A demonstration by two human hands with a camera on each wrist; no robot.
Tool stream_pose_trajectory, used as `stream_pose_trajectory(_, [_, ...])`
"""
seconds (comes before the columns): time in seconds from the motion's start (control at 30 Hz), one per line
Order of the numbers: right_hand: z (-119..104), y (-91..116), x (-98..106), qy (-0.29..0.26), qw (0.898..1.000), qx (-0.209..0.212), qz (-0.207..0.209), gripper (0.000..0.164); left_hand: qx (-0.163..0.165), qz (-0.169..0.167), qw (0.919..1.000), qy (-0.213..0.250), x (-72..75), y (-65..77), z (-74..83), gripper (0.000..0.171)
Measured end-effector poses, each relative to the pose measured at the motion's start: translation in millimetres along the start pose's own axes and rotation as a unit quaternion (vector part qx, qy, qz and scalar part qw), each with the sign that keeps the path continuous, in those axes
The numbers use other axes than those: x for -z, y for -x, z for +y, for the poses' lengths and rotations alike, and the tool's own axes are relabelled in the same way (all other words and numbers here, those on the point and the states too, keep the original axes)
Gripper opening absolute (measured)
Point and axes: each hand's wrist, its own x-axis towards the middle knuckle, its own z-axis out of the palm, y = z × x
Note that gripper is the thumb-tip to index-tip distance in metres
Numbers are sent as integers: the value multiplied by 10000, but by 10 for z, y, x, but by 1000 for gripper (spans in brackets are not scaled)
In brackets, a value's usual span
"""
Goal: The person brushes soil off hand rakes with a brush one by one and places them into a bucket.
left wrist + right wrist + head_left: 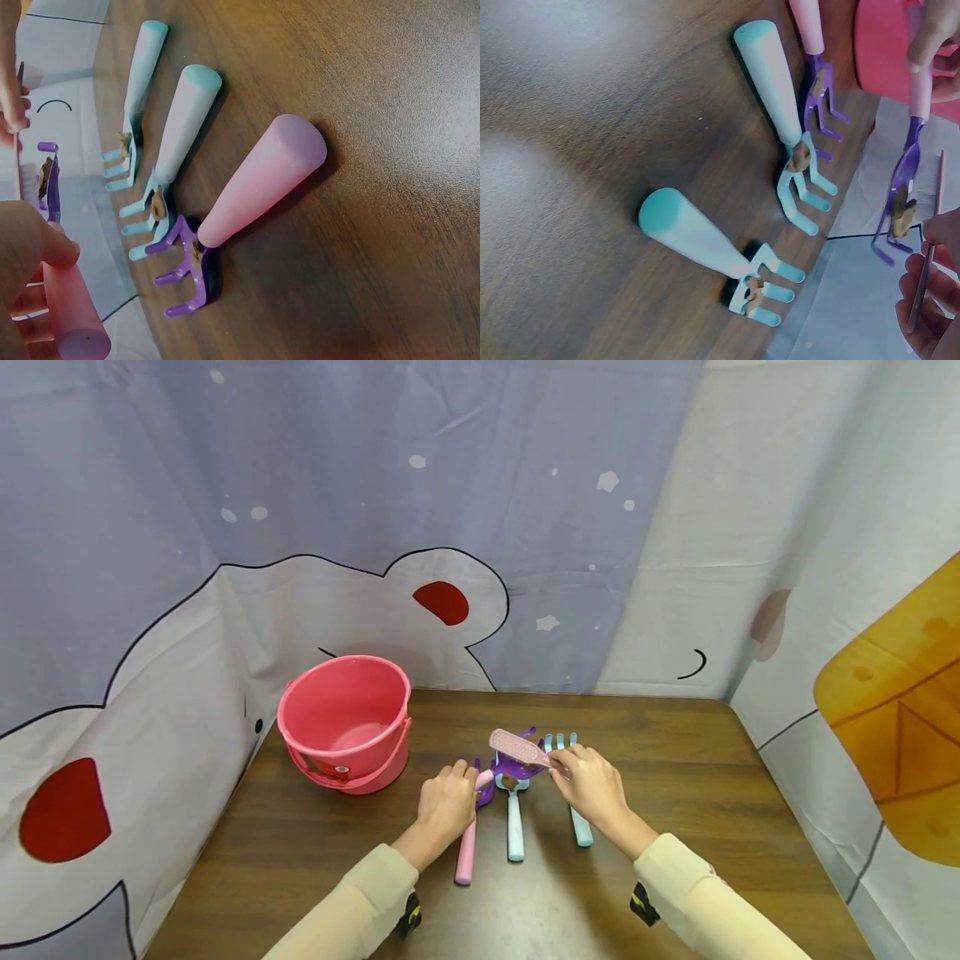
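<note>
— What do you see around the work place?

— I see a dark brown wooden table [675, 752] with a clear grain. Behind it hangs a big cloth backdrop [337, 485], lilac-blue on top, with white cartoon shapes drawn in black lines and red ovals [442, 602].

— And on the right side?

— There another cloth [810, 568] is hanging, pale grey-white, with an orange-yellow figure [900, 727] printed on it. The two cloths meet at the far corner of the table. The light is soft and even; I think it comes from above, but no lamp is in my view.
</note>
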Motion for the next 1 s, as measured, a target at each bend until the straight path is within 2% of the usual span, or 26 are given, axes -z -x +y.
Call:
stream_pose_trajectory(0.2, [56, 69, -9, 168, 9997, -153, -82, 20, -10, 164, 9998, -62, 12, -3, -16, 27])
stream_pose_trajectory(0.47, [116, 172, 60, 213, 9993, -264, -170, 20, 110, -31, 9998, -139, 4, 2, -73, 22])
stream_pose_trajectory(1.0, [250, 315, 126, 277, 9994, 49, 225, 17, 202, 14, 9998, -86, -4, 2, -104, 21])
